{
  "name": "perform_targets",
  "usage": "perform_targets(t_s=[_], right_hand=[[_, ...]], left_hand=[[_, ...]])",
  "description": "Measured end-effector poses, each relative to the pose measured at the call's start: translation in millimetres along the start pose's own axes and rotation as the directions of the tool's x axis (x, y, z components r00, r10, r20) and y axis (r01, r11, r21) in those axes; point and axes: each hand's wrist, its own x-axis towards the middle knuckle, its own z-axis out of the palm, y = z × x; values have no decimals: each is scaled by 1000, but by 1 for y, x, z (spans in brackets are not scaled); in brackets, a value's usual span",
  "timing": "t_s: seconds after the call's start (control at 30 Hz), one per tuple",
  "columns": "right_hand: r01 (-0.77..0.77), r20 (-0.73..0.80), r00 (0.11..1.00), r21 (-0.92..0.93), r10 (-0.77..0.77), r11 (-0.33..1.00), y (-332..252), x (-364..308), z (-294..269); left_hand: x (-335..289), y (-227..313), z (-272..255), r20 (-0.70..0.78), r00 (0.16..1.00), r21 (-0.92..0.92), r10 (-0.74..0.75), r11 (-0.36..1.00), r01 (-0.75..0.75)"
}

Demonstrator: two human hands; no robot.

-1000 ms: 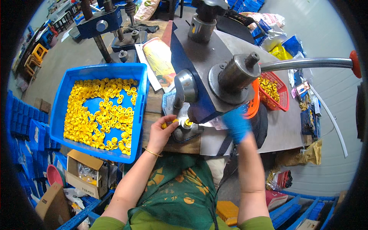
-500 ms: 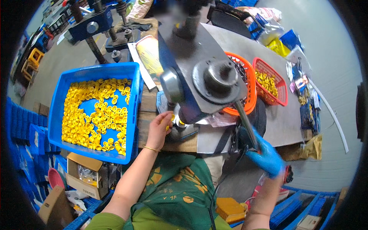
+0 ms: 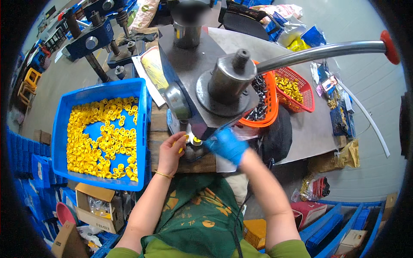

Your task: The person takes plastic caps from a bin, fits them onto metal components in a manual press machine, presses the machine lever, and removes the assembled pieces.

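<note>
The lever (image 3: 322,54) has swung, its long axis pointing right.

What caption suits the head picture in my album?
Bare left hand holding yellow pieces, blue-gloved right hand, at a big metal press.

To my left I see a yellow stool (image 3: 32,78), an open carton (image 3: 92,214) and a pink bowl (image 3: 65,213); ahead, a black chair (image 3: 241,13).
</note>
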Motion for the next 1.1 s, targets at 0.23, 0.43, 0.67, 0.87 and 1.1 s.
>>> perform_targets(t_s=[0.23,0.43,0.67,0.87,1.1], right_hand=[[291,-486,858,195,-165,937,25,28,88],[410,-550,776,64,-310,910,33,28,74],[495,-657,649,-19,-384,868,41,30,50],[445,-514,792,113,-331,889,38,37,70],[524,-653,658,40,-375,851,38,29,74]], left_hand=[[6,8,17,-54,993,359,106,930,-80],[22,-9,14,108,876,505,470,733,-455],[28,-14,0,147,815,680,560,541,-494],[24,-7,22,38,818,472,574,711,-521],[25,-3,27,112,870,508,480,725,-465]])
